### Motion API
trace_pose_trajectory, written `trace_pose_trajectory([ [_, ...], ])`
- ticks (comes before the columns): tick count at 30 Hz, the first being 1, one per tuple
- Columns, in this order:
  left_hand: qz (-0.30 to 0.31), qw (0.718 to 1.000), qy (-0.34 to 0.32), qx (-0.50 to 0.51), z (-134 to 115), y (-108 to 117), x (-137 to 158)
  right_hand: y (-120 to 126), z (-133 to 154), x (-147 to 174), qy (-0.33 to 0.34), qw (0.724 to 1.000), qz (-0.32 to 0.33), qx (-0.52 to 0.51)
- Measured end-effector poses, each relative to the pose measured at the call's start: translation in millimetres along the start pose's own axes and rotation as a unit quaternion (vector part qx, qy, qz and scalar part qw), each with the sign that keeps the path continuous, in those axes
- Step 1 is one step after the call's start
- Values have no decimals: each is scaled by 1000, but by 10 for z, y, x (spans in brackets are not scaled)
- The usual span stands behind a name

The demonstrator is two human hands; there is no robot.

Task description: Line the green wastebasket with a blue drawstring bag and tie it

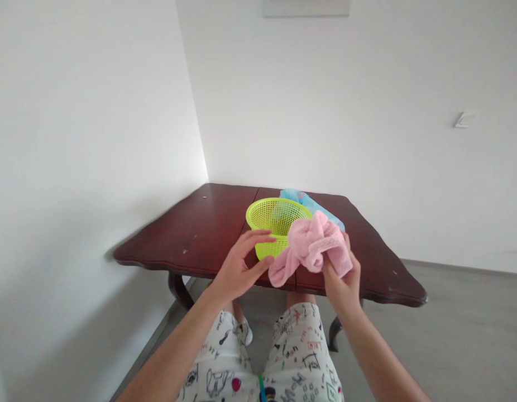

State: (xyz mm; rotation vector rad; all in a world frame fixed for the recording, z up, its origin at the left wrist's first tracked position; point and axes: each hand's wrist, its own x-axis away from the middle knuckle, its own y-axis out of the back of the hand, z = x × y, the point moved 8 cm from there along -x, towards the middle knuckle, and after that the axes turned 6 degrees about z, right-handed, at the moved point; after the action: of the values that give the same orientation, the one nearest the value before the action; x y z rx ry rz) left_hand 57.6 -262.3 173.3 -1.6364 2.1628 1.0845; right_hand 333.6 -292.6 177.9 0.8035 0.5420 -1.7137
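A crumpled pink towel (315,243) hangs in the air over the table's front edge, its fabric folded and bunched like a loose knot. My right hand (344,279) is closed on its right side, thumb in front. My left hand (245,262) is held to the left of the towel with fingers and thumb spread, holding nothing; its thumb tip is near the towel's lower left end. Just behind both stands a yellow-green plastic basket (261,218) with perforated walls, partly covered by the left fingers and the towel.
The dark reddish-brown table (178,229) has a wavy edge and stands against white walls. Behind the basket lies a light blue cloth (317,206), partly hidden. My legs in patterned white shorts (216,357) are below the front edge.
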Motion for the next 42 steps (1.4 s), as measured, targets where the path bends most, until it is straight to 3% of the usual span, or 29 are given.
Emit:
trace_pose_trajectory([
  [3, -86, 985, 31, -143, 355, 277, -293, 112, -354, -541, -57, 996, -54, -28],
  [6, -70, 983, 123, -121, 942, 246, -447, -170, -755, -1098, -152, 985, -3, -79],
  [8, -51, 984, 161, -61, 1246, 134, -474, -584, -1033, -1311, -248, 958, 94, -112],
  [11, -29, 983, 179, 4, 1474, -38, -484, -1249, -1322, -1296, -353, 894, 246, -126],
  [14, -46, 986, 158, 8, 1524, -67, -513, -1751, -1412, -1084, -392, 813, 412, -127],
  [17, -76, 987, 144, -8, 1579, -9, -524, -1874, -1408, -990, -373, 728, 571, -70],
  [19, -93, 986, 138, -24, 1611, 41, -515, -1773, -1437, -1053, -319, 677, 662, 28],
  [21, -101, 986, 124, -39, 1602, 80, -516, -1632, -1489, -1097, -264, 605, 741, 123],
  [23, -100, 989, 103, -44, 1554, 110, -540, -1566, -1506, -1155, -169, 570, 777, 208],
  [27, -91, 993, 70, -18, 1440, 153, -629, -1741, -1228, -1225, 215, 566, 689, 399],
  [29, -61, 995, 72, 15, 1421, 129, -665, -1831, -1017, -1100, 376, 537, 651, 383],
  [31, -25, 995, 75, 56, 1411, 87, -674, -1853, -882, -961, 505, 488, 629, 332],
  [33, -7, 994, 73, 77, 1396, 75, -654, -1868, -910, -901, 561, 445, 621, 320],
  [35, -11, 996, 72, 51, 1376, 98, -620, -1929, -1083, -911, 524, 429, 645, 353],
  [36, -18, 997, 72, 24, 1364, 113, -604, -1968, -1213, -942, 470, 435, 664, 386],
  [40, -44, 993, 82, -70, 1309, 99, -581, -1963, -1730, -1063, 184, 494, 685, 503],
  [42, -56, 989, 99, -92, 1290, 64, -588, -1912, -1836, -1069, 112, 529, 672, 505],
])
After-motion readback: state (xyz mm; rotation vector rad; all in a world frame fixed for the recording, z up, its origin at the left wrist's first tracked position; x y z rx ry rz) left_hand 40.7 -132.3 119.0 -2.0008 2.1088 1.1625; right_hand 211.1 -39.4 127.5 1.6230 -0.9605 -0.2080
